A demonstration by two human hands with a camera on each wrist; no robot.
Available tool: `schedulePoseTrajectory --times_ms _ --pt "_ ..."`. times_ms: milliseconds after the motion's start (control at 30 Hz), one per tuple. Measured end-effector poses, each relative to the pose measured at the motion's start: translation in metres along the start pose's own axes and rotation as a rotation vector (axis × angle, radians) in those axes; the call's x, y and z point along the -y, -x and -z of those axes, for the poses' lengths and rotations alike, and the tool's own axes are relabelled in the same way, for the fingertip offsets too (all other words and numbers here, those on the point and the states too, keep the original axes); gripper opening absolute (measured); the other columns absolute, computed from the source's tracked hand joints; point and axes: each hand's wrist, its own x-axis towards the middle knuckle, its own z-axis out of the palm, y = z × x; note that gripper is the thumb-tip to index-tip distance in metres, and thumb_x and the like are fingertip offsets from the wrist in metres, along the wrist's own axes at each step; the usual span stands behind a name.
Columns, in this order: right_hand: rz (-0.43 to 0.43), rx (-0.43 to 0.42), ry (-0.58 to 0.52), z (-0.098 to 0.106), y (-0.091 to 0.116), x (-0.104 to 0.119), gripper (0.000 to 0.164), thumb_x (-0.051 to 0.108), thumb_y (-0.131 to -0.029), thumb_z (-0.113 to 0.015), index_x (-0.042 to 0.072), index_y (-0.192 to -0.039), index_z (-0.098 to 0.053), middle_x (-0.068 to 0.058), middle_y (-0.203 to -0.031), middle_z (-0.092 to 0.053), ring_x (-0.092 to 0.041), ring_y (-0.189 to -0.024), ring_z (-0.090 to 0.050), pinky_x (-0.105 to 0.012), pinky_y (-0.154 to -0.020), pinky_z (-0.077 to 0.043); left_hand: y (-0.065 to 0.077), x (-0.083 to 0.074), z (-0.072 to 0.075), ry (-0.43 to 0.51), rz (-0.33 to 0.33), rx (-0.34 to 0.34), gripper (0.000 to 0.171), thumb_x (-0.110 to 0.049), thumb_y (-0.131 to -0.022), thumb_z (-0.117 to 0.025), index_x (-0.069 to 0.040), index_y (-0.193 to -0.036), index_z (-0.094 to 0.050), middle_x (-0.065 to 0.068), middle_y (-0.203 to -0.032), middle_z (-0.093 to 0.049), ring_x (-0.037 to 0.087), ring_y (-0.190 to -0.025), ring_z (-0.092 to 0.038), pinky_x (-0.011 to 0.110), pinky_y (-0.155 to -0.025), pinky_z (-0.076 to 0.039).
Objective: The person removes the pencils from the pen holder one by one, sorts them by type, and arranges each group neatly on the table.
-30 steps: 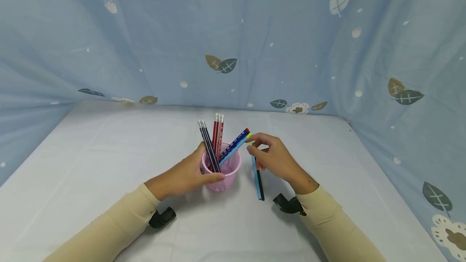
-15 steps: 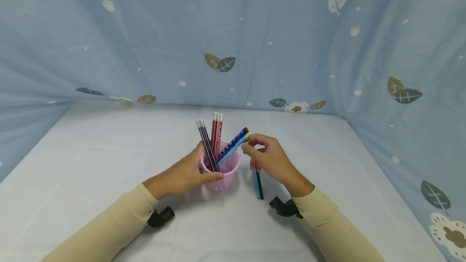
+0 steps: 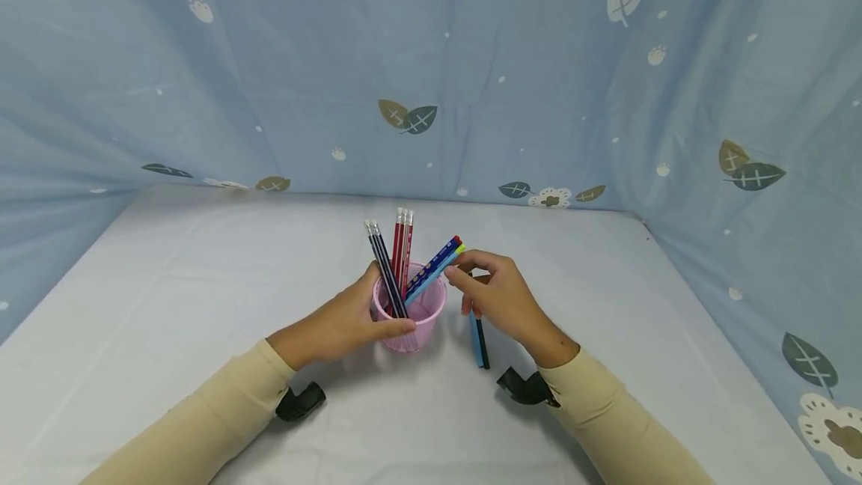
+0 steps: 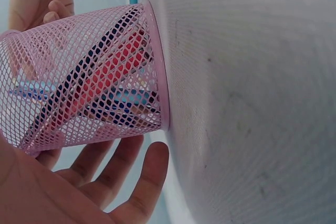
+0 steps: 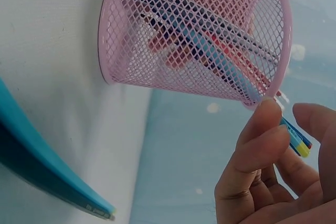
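Left hand (image 3: pixel 340 322) is clamped on one pink cup (image 3: pixel 412 343), right hand (image 3: pixel 500 292) has fingers apart, I spot two-plus pencils (image 3: pixel 477 343) underneath.

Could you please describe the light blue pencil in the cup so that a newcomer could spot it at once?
On the white table, find the pink mesh cup in the left hand. Inside, the light blue pencil leans toward the right hand. Its yellow end sets it apart from the dark blue pencil alongside, whose end is red.

The mesh cup (image 3: pixel 409 340) has a smooth, glossy rim (image 5: pixel 287 40); the red pencils (image 3: pixel 403 245), metallic-looking ends (image 3: pixel 405 218); the backdrop (image 3: pixel 323 58), matt cloth.
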Motion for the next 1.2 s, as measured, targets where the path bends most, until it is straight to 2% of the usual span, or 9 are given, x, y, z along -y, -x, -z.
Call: schedulePoseTrajectory --times_ms 133,367,533,667,833,1000,1200 --pt "0.009 -0.002 -0.009 -0.0007 0.0005 -0.0015 0.027 0.032 -0.099 -0.063 0.008 -0.11 -0.068 -0.019 -0.099 -0.062 -0.047 -0.061 -0.058 -0.031 -0.051 -0.05 0.0001 0.0008 -0.0008 -0.003 0.003 -0.001 0.085 -0.045 -0.088 -0.075 -0.022 -0.15 -0.021 0.005 -0.138 -0.057 0.016 -0.119 -0.059 0.042 -0.101 -0.046" --pt "0.015 0.0 -0.019 0.0003 0.0049 -0.0046 0.023 0.029 -0.1 -0.063 0.009 -0.108 -0.069 -0.018 -0.097 -0.062 -0.046 -0.058 -0.057 -0.031 -0.049 -0.049 -0.0033 0.0014 -0.0053 -0.006 0.006 0.015 0.085 -0.046 -0.088 -0.075 -0.021 -0.15 -0.021 0.005 -0.136 -0.058 0.016 -0.117 -0.059 0.042 -0.101 -0.046" --pt "0.039 0.016 -0.026 -0.0016 -0.0001 -0.0046 0.022 0.029 -0.1 -0.063 0.009 -0.108 -0.069 -0.021 -0.097 -0.06 -0.047 -0.059 -0.057 -0.033 -0.049 -0.049 -0.0014 0.0015 -0.0019 -0.022 0.009 0.005 0.083 -0.047 -0.088 -0.074 -0.02 -0.148 -0.022 0.006 -0.13 -0.061 0.015 -0.112 -0.061 0.041 -0.098 -0.048" --pt "0.036 0.018 -0.018 -0.0015 -0.0024 -0.0042 0.022 0.03 -0.1 -0.063 0.01 -0.109 -0.069 -0.015 -0.094 -0.06 -0.049 -0.061 -0.057 -0.037 -0.051 -0.051 -0.0013 0.0021 0.0001 -0.006 0.02 0.001 0.083 -0.047 -0.087 -0.075 -0.021 -0.146 -0.022 0.007 -0.126 -0.063 0.014 -0.109 -0.062 0.04 -0.096 -0.048" --pt "0.022 0.009 -0.015 0.0003 -0.0007 -0.0019 0.022 0.029 -0.099 -0.063 0.01 -0.109 -0.069 -0.012 -0.092 -0.06 -0.049 -0.061 -0.057 -0.033 -0.05 -0.05 -0.0042 0.0032 -0.0005 -0.006 0.009 0.01 0.082 -0.046 -0.088 -0.074 -0.02 -0.146 -0.022 0.008 -0.126 -0.063 0.015 -0.11 -0.062 0.04 -0.096 -0.049" --pt "0.021 0.013 -0.019 -0.0017 -0.0019 -0.0025 0.021 0.029 -0.099 -0.063 0.011 -0.108 -0.069 -0.012 -0.089 -0.06 -0.049 -0.06 -0.057 -0.034 -0.049 -0.049 -0.0038 0.0032 0.0006 -0.003 0.007 0.014 0.081 -0.045 -0.089 -0.074 -0.019 -0.146 -0.022 0.01 -0.127 -0.063 0.016 -0.11 -0.062 0.039 -0.096 -0.049" --pt "0.013 0.02 -0.021 -0.0034 -0.0004 -0.0051 0.023 0.029 -0.1 -0.063 0.009 -0.109 -0.068 -0.023 -0.087 -0.061 -0.047 -0.057 -0.056 -0.03 -0.048 -0.047 -0.0047 0.0037 -0.0012 -0.003 0.005 0.014 0.083 -0.045 -0.089 -0.074 -0.018 -0.147 -0.022 0.009 -0.128 -0.062 0.016 -0.111 -0.062 0.04 -0.097 -0.049"
